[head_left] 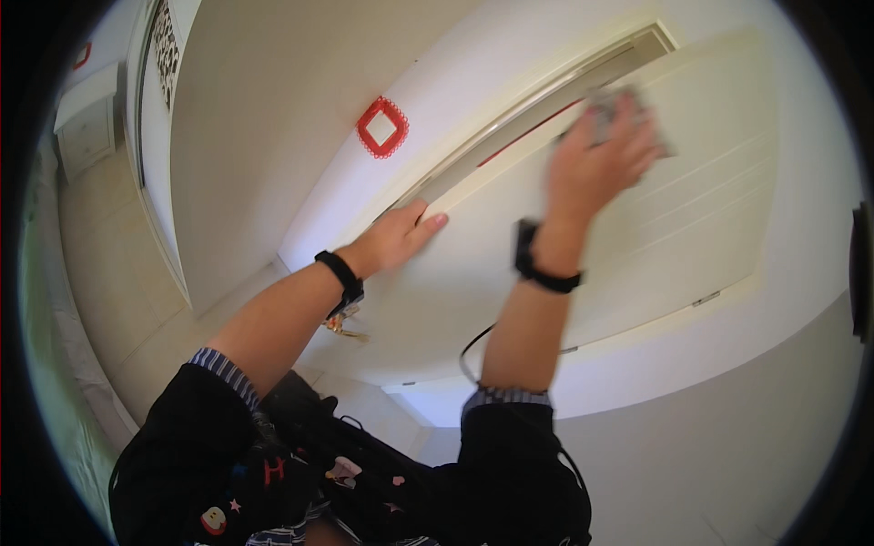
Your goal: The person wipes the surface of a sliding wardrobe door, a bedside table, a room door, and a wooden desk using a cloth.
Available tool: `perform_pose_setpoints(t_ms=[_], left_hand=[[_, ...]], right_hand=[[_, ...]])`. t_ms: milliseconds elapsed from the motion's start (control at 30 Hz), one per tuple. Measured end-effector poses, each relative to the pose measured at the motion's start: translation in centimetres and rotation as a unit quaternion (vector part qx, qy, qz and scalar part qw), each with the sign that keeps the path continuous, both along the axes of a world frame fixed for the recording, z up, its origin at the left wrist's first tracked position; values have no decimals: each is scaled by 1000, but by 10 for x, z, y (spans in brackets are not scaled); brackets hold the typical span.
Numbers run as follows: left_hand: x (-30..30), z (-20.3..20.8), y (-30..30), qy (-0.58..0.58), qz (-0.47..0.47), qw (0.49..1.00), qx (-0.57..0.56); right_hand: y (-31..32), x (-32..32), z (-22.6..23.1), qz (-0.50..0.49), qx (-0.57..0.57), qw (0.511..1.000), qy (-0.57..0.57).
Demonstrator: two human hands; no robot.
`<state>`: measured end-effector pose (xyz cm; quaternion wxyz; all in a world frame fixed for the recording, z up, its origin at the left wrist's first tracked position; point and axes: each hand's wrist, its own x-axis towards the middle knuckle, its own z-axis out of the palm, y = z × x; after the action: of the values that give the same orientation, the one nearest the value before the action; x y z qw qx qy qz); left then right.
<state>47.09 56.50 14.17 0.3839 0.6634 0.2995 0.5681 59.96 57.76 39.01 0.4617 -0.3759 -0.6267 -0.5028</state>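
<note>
A white door [510, 282] with hinges along one side stands open in front of me. My left hand [398, 238] grips its edge, thumb lying on the near face and the other fingers hidden behind. Higher up and to the right, my right hand [596, 168] presses a crumpled grey cloth [604, 102] against the upper part of the door. Both the hand and cloth are slightly blurred. Grooved lines run across the door face beside the cloth. A gold-coloured door handle with something hanging from it [342, 324] shows just below my left wrist.
On the white wall behind is a switch with a red lace-like surround [382, 127]. The door frame [546, 86] runs diagonally past the door's edge. A tall beige panel [246, 155] stands at left, with a white cabinet [86, 123] farther off. Pale floor tiles [118, 264] lie below.
</note>
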Motion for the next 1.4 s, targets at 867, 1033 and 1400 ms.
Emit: perform_pose_setpoints(t_ms=[867, 1033, 1400], left_hand=[[-2, -36, -20, 22, 70, 992, 104], [5, -39, -9, 41, 102, 988, 104], [-5, -54, 58, 7, 128, 991, -22]], right_hand=[[-26, 96, -171, 14, 52, 990, 131], [-56, 91, -384, 116, -139, 983, 15], [-32, 391, -251, 34, -152, 981, -113]])
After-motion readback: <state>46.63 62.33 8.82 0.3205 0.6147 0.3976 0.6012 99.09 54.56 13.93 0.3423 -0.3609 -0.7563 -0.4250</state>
